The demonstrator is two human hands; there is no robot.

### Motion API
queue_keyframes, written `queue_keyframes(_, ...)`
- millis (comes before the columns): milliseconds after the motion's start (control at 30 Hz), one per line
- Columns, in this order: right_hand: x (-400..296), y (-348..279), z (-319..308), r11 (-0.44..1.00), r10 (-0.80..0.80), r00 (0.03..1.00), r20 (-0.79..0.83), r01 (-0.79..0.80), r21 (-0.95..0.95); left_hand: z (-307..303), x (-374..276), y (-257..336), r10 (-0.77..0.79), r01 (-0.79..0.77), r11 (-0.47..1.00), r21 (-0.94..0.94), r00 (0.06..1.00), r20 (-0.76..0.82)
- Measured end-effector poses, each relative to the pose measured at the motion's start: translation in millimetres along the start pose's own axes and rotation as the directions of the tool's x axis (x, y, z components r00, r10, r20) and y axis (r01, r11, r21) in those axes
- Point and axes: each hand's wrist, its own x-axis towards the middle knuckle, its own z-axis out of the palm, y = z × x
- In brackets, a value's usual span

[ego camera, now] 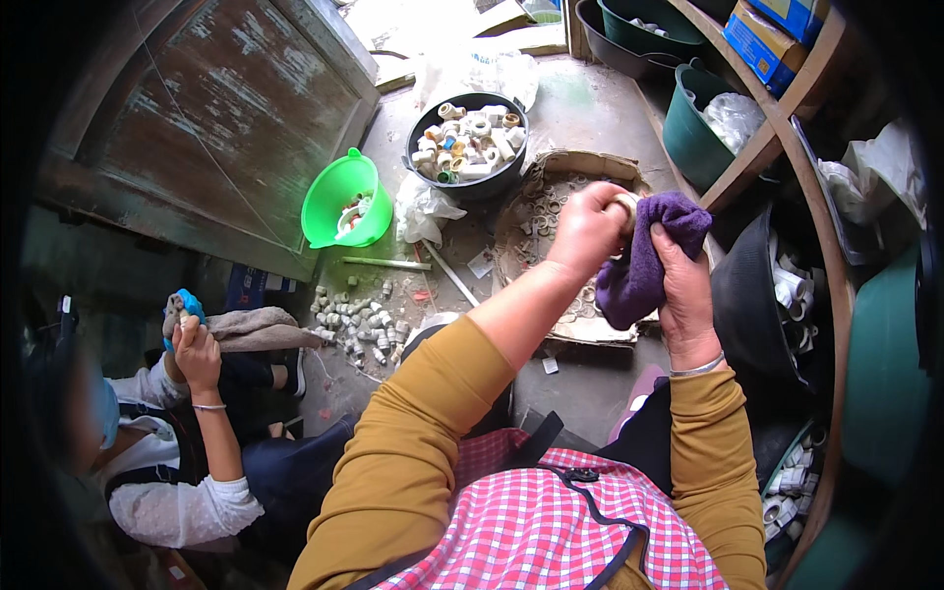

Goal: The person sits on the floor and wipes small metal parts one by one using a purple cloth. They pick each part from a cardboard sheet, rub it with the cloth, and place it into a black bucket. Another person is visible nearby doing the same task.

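My left hand [592,230] grips a cream-coloured plastic pipe fitting [627,206], mostly hidden by my fingers. Against that fitting lies a folded purple cloth [640,276], which my right hand [684,291] holds with the thumb pressed on top. Both hands are raised in front of me, over the right part of a shallow cardboard tray [601,335]. Loose plastic rings [549,209] and debris lie in that tray. Just beyond it stands a black bucket [472,190] heaped with white pipe fittings [481,129], some with brass-coloured parts.
A bright green basin [343,193] holds a few fittings. Small grey fittings [369,324] lie piled on the floor beside a white pipe [451,274]. At left, a co-worker's hand [198,354] holds a brown cloth [258,330]. Wooden shelving [818,173] with filled tubs borders my right side.
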Motion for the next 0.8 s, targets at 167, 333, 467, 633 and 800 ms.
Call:
queue_keyframes(167,3.8,0.6,-3.4,0.976,0.056,0.998,0.01,-0.056,0.21,-23.2,7.5,9.1,-0.333,0.345,0.844,-0.411,0.937,0.103)
queue_keyframes(333,8.5,0.1,-6.2,0.964,0.094,0.996,-0.007,-0.09,0.25,-27.5,9.6,5.3,-0.325,0.424,0.715,-0.556,0.906,0.272)
queue_keyframes(467,9.7,-2.8,-7.3,0.95,0.119,0.992,-0.03,-0.105,0.295,-27.0,13.3,-3.1,-0.293,0.4,0.659,-0.637,0.916,0.273)
queue_keyframes(633,9.9,-5.2,-6.7,0.979,0.024,0.998,-0.054,-0.012,0.201,-28.3,9.0,0.8,-0.298,0.422,0.736,-0.53,0.904,0.307)
queue_keyframes(800,8.6,12.0,-1.8,0.968,-0.16,0.987,-0.019,0.154,-0.2,-11.3,1.5,5.4,-0.309,0.378,0.9,-0.218,0.905,0.294)
